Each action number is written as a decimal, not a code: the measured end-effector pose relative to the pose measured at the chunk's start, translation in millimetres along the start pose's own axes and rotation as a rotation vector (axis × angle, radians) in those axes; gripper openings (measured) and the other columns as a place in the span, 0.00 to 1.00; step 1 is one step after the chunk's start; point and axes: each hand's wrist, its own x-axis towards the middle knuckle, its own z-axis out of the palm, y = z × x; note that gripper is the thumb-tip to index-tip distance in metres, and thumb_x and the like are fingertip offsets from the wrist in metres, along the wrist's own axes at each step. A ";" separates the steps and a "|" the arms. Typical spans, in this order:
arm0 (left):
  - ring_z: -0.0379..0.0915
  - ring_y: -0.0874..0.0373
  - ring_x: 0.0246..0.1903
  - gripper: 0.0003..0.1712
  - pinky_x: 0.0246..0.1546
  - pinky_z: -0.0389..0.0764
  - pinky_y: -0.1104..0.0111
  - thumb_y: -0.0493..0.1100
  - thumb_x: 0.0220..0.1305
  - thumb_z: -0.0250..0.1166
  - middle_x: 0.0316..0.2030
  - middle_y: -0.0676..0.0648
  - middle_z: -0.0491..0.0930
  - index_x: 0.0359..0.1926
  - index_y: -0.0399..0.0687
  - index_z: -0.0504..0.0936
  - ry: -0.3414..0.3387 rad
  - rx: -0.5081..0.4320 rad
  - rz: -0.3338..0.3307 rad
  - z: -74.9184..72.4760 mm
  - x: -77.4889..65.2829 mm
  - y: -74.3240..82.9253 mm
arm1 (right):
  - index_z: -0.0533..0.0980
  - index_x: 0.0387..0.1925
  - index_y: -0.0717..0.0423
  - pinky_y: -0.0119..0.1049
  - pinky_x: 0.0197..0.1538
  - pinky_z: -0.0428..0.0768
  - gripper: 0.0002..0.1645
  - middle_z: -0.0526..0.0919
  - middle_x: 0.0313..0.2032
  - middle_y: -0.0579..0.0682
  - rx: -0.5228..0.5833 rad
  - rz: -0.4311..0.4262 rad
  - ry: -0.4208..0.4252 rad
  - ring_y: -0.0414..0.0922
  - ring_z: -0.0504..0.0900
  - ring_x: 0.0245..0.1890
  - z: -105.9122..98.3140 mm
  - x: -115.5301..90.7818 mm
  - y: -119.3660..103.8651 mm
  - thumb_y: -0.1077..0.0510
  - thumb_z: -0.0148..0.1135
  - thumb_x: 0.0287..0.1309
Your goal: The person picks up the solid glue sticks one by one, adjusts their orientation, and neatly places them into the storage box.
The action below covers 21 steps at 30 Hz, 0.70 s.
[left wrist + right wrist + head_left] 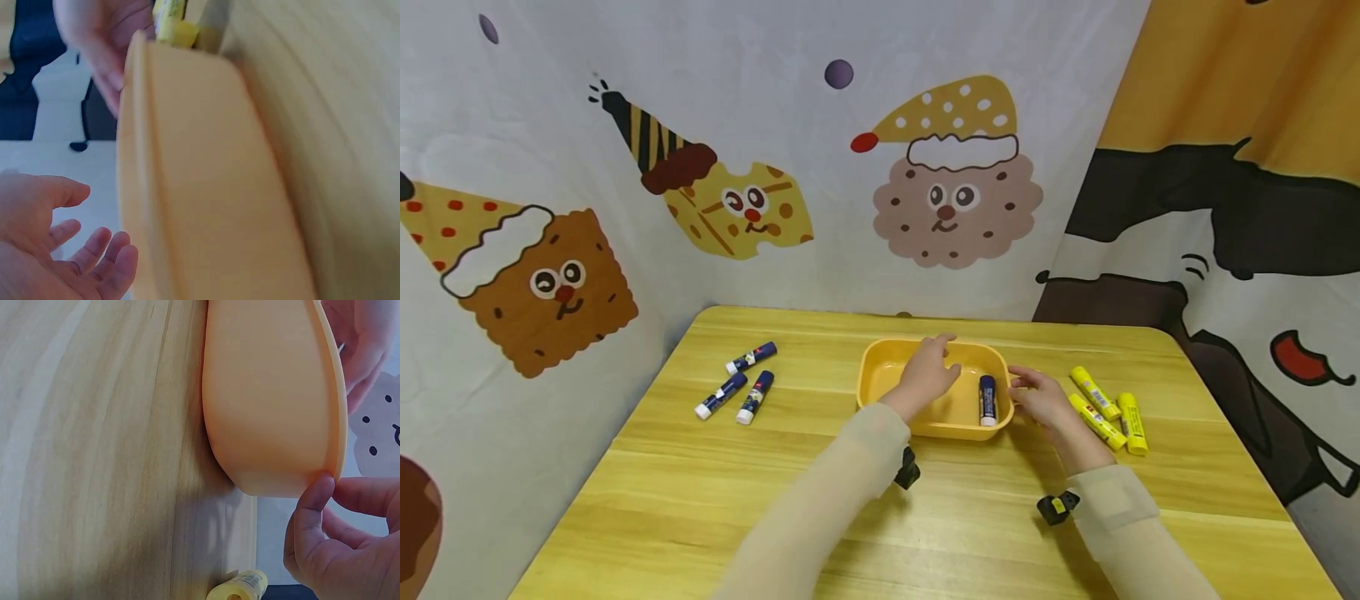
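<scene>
A yellow plastic tray (951, 431) stands on the table, and one blue glue stick (988, 400) with a white end lies inside near its right wall. My left hand (927, 377) is over the tray's middle with fingers spread, holding nothing. In the left wrist view that hand (75, 247) has its fingers loosely bent beside the rim. My right hand (1045, 402) is at the tray's right end. The right wrist view shows its thumb and forefinger (315, 494) pinching the rim corner.
Three blue glue sticks (754, 397) lie apart on the left of the table (700, 500). On the right, close by my right hand, three yellow glue sticks (1132, 423) lie together. A printed cloth (820, 283) hangs behind the table's back edge.
</scene>
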 end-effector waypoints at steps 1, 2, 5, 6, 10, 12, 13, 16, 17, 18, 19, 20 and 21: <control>0.74 0.54 0.48 0.32 0.43 0.78 0.64 0.46 0.66 0.60 0.55 0.44 0.72 0.69 0.55 0.62 0.009 0.007 0.008 -5.7 -0.5 -2.3 | 0.60 0.67 0.65 0.31 0.37 0.78 0.30 0.69 0.47 0.57 -0.002 -0.002 0.000 0.37 0.72 0.33 0.2 0.3 -0.1 0.68 0.50 0.64; 0.74 0.54 0.49 0.32 0.43 0.78 0.64 0.47 0.66 0.60 0.55 0.45 0.72 0.69 0.56 0.62 0.017 0.017 0.015 -11.3 -1.0 -5.0 | 0.60 0.67 0.65 0.31 0.37 0.78 0.30 0.69 0.47 0.57 -0.003 -0.001 0.000 0.37 0.72 0.33 0.3 0.6 -0.1 0.68 0.50 0.64; 0.72 0.53 0.52 0.33 0.46 0.78 0.63 0.48 0.66 0.59 0.57 0.45 0.70 0.70 0.56 0.61 0.042 0.025 0.038 -27.6 -3.0 -15.7 | 0.60 0.67 0.65 0.33 0.37 0.78 0.30 0.69 0.46 0.56 -0.005 0.002 0.001 0.37 0.72 0.33 0.5 1.1 -0.2 0.68 0.50 0.63; 0.71 0.52 0.53 0.33 0.48 0.78 0.62 0.48 0.67 0.59 0.57 0.45 0.70 0.70 0.56 0.60 0.048 0.027 0.046 -33.1 -4.3 -19.8 | 0.60 0.67 0.65 0.33 0.38 0.78 0.30 0.69 0.46 0.56 -0.007 0.003 0.000 0.37 0.72 0.33 0.5 1.2 -0.4 0.68 0.50 0.63; 0.68 0.50 0.58 0.34 0.55 0.74 0.57 0.49 0.67 0.58 0.60 0.44 0.68 0.71 0.55 0.59 0.084 0.050 0.063 -56.5 -10.5 -36.2 | 0.60 0.67 0.64 0.35 0.39 0.79 0.30 0.69 0.46 0.55 -0.008 0.013 -0.001 0.38 0.71 0.33 0.7 0.1 -1.1 0.68 0.50 0.64; 0.66 0.49 0.60 0.34 0.58 0.71 0.56 0.49 0.67 0.59 0.62 0.44 0.67 0.71 0.53 0.58 0.103 0.072 0.062 -68.0 -13.5 -45.2 | 0.60 0.67 0.64 0.35 0.39 0.79 0.30 0.68 0.47 0.55 -0.009 0.014 -0.001 0.38 0.71 0.33 0.7 -0.4 -1.4 0.68 0.50 0.64; 0.64 0.48 0.61 0.35 0.60 0.69 0.55 0.49 0.67 0.59 0.63 0.43 0.67 0.71 0.52 0.58 0.112 0.086 0.058 -73.5 -14.9 -50.1 | 0.60 0.67 0.64 0.35 0.39 0.79 0.30 0.68 0.47 0.56 -0.009 0.015 -0.001 0.38 0.71 0.33 0.7 -0.7 -1.5 0.68 0.50 0.64; 0.61 0.46 0.64 0.35 0.64 0.65 0.53 0.48 0.66 0.59 0.66 0.42 0.64 0.71 0.50 0.58 0.137 0.122 0.040 -89.3 -18.9 -67.2 | 0.60 0.67 0.64 0.35 0.39 0.79 0.30 0.68 0.47 0.56 -0.011 0.013 -0.005 0.38 0.71 0.34 0.4 -0.8 -1.4 0.68 0.50 0.64; 0.59 0.45 0.65 0.35 0.64 0.64 0.52 0.48 0.67 0.59 0.66 0.41 0.63 0.71 0.50 0.58 0.142 0.137 0.028 -94.2 -20.6 -73.6 | 0.60 0.67 0.64 0.34 0.39 0.79 0.30 0.68 0.47 0.56 -0.013 0.015 -0.004 0.38 0.71 0.34 0.6 -0.6 -1.4 0.67 0.50 0.64; 0.58 0.45 0.66 0.35 0.65 0.63 0.52 0.49 0.67 0.58 0.67 0.41 0.62 0.71 0.51 0.58 0.146 0.154 0.016 -98.8 -22.6 -79.8 | 0.60 0.67 0.64 0.34 0.39 0.79 0.30 0.68 0.47 0.56 -0.013 0.017 -0.003 0.38 0.71 0.35 0.6 -0.5 -1.4 0.67 0.50 0.64; 0.57 0.44 0.66 0.35 0.65 0.63 0.51 0.49 0.67 0.58 0.67 0.40 0.61 0.71 0.51 0.57 0.148 0.167 0.004 -103.2 -24.6 -86.5 | 0.60 0.67 0.64 0.34 0.39 0.79 0.30 0.68 0.47 0.56 -0.012 0.016 -0.003 0.39 0.71 0.35 0.6 -0.3 -1.2 0.67 0.50 0.64; 0.57 0.43 0.66 0.36 0.65 0.62 0.50 0.49 0.67 0.58 0.67 0.39 0.61 0.72 0.51 0.57 0.147 0.180 -0.008 -107.3 -27.2 -93.2 | 0.60 0.67 0.64 0.33 0.39 0.79 0.30 0.68 0.47 0.56 -0.011 0.014 -0.004 0.38 0.71 0.35 0.7 0.0 -0.9 0.67 0.50 0.64; 0.57 0.42 0.66 0.36 0.64 0.62 0.49 0.49 0.67 0.58 0.67 0.38 0.60 0.72 0.50 0.56 0.143 0.193 -0.022 -111.2 -30.4 -99.5 | 0.60 0.67 0.64 0.33 0.39 0.79 0.30 0.69 0.47 0.56 -0.014 0.010 -0.005 0.38 0.71 0.35 0.9 0.2 -0.7 0.67 0.50 0.64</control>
